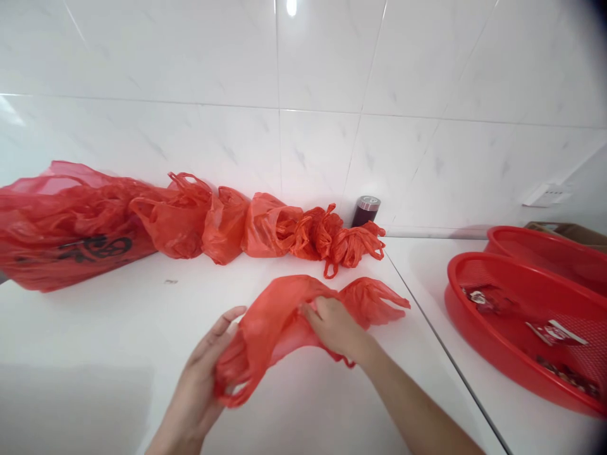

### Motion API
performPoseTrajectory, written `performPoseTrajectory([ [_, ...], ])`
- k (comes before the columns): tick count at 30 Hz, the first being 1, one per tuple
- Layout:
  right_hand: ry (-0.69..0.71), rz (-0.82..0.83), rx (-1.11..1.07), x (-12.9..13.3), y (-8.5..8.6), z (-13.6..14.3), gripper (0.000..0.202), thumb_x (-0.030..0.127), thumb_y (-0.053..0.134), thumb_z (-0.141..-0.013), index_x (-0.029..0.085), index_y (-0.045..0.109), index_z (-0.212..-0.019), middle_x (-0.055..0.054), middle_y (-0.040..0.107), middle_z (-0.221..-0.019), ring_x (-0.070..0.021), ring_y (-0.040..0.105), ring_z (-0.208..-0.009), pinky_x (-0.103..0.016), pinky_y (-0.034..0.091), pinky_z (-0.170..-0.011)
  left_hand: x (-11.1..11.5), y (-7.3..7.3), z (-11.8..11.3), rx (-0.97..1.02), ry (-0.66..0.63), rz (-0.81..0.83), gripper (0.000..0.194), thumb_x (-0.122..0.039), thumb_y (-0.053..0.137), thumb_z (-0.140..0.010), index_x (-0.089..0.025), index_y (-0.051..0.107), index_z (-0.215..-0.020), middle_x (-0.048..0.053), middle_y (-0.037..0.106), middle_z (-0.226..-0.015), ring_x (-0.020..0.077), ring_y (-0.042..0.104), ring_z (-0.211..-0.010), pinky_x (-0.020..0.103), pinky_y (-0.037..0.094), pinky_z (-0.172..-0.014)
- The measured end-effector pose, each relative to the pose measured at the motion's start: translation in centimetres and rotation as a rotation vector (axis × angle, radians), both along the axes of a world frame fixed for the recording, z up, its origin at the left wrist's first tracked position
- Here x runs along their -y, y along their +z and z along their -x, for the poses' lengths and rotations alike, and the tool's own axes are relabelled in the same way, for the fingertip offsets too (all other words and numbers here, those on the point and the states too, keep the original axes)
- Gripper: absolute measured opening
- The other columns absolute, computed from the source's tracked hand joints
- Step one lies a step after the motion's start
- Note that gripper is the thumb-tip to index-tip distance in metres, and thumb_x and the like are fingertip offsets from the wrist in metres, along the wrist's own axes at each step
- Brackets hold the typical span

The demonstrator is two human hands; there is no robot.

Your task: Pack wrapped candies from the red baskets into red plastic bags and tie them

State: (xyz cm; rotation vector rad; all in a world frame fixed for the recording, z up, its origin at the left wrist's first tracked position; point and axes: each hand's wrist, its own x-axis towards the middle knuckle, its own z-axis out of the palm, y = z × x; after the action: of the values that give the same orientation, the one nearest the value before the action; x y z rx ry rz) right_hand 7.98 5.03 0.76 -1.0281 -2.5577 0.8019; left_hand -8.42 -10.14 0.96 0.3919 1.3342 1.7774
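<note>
White tiles with faint grey veining form the wall (pixel 313 57) beyond both grips, and below it runs a white surface (pixel 71 335), which spreads under them and to either side. Above that surface, between the left grip (pixel 205 370) and the right grip (pixel 334 325), a thin red plastic bag (pixel 289 297) is held up and partly spread, its handle loop hanging just beside the left palm. On the right, thumb and fingers are clamped on a fold near the bag's middle, the fingertips partly hidden by the plastic. On the left, the hand is cupped around the bag's near end with its visible fingers extended; whether it pinches the plastic, I cannot tell. Just beyond the right grip lies more crumpled red plastic (pixel 372 300); whether it belongs to the same bag is unclear. Farther off, past both grips, a row of filled red bags (pixel 225 224) stands along the wall, ending at far left in a larger bag with black lettering (pixel 95 246). Behind the row's right end, a dark container with a silvery lid (pixel 368 203) shows its top. Well to the right of the right grip, a red basket (pixel 478 354) holds several small wrapped packets (pixel 557 332), with a second red basket (pixel 526 237) just behind it.
</note>
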Motion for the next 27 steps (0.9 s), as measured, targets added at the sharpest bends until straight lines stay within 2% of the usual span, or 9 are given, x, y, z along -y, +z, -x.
performPoseTrajectory([
  [4,0.120,-0.004,0.327,-1.9,0.9,-2.3,0.022,0.029,0.050,-0.087,0.020,0.059,-0.069,0.000,0.060,-0.067,-0.0163,0.057,-0.063,-0.026,0.034,-0.054,1.2,-0.8,3.6,-0.128,0.180,0.106,0.044,-0.042,0.072,-0.071,-0.025,0.059,-0.109,-0.004,0.058,-0.070,0.0120,0.055,-0.059,0.022,0.048,-0.054],
  [6,0.154,-0.049,0.407,-1.7,1.2,-2.6,0.008,0.023,0.058,-0.078,0.020,0.061,-0.072,-0.001,0.063,-0.070,-0.0180,0.060,-0.067,-0.026,0.034,-0.054,1.5,-0.9,3.3,-0.466,0.298,0.126,0.044,-0.047,0.065,-0.077,-0.028,0.055,-0.116,0.000,0.061,-0.091,0.0179,0.061,-0.084,0.031,0.053,-0.075],
  [8,0.159,-0.093,0.467,-1.2,1.3,-2.3,0.005,0.024,0.061,-0.074,0.020,0.063,-0.075,-0.003,0.064,-0.071,-0.0208,0.061,-0.072,-0.026,0.035,-0.055,1.5,-0.7,1.1,-0.916,0.386,0.089,0.041,-0.046,0.062,-0.080,-0.029,0.054,-0.116,0.005,0.055,-0.123,0.0258,0.052,-0.117,0.044,0.042,-0.101],
  [11,0.188,-0.098,0.511,-0.6,1.1,-1.8,0.017,0.026,0.061,-0.075,0.020,0.068,-0.090,-0.004,0.067,-0.075,-0.0233,0.063,-0.077,-0.028,0.041,-0.061,0.4,-0.9,-2.6,-1.504,0.206,0.059,0.021,-0.039,0.065,-0.080,-0.029,0.065,-0.099,0.006,0.037,-0.147,0.0370,0.029,-0.138,0.060,0.021,-0.111],
  [13,0.232,-0.074,0.511,-0.4,1.0,-2.0,0.042,0.023,0.061,-0.074,0.024,0.064,-0.116,-0.006,0.069,-0.090,-0.0260,0.064,-0.086,-0.030,0.045,-0.066,-1.0,-2.1,-3.3,-1.704,0.005,0.216,0.014,-0.032,0.061,-0.083,-0.029,0.070,-0.094,0.007,0.035,-0.151,0.0424,0.027,-0.137,0.069,0.016,-0.107],
  [17,0.375,0.120,0.488,-0.3,1.1,-4.2,0.090,0.009,0.060,-0.068,0.046,0.029,-0.145,-0.003,0.047,-0.142,-0.0317,0.054,-0.118,-0.035,0.049,-0.078,-3.4,-5.6,0.1,-1.631,-0.198,0.635,0.028,-0.018,0.042,-0.090,-0.022,0.067,-0.102,0.013,0.058,-0.132,0.0327,0.062,-0.104,0.066,0.031,-0.100],
  [20,0.425,0.318,0.165,-0.9,1.3,-7.2,0.064,0.021,0.059,-0.080,0.044,0.043,-0.138,0.001,0.053,-0.137,-0.0238,0.056,-0.116,-0.036,0.049,-0.089,-3.2,-6.8,2.6,-1.482,-0.305,0.606,0.034,-0.011,0.034,-0.087,-0.021,0.065,-0.098,0.009,0.064,-0.118,0.0233,0.066,-0.092,0.043,0.051,-0.085],
  [24,-0.018,0.169,-0.315,-3.3,0.3,-11.2,0.037,0.041,0.050,-0.091,0.034,0.054,-0.127,-0.004,0.057,-0.127,-0.0201,0.058,-0.109,-0.036,0.049,-0.092,-1.2,-6.6,2.8,-1.350,-0.373,0.396,0.031,-0.017,0.038,-0.087,-0.024,0.068,-0.092,0.006,0.045,-0.141,0.0163,0.067,-0.086,0.027,0.056,-0.066],
  [27,-0.226,-0.108,-0.124,-5.7,-1.9,-12.7,0.064,0.044,0.069,-0.078,0.039,0.046,-0.137,-0.004,0.032,-0.149,-0.0285,0.035,-0.134,-0.044,0.039,-0.103,0.0,-6.0,2.2,-1.370,-0.356,0.291,0.029,-0.031,0.044,-0.089,-0.028,0.071,-0.101,0.002,0.030,-0.153,0.0196,0.065,-0.101,0.027,0.057,-0.075],
])
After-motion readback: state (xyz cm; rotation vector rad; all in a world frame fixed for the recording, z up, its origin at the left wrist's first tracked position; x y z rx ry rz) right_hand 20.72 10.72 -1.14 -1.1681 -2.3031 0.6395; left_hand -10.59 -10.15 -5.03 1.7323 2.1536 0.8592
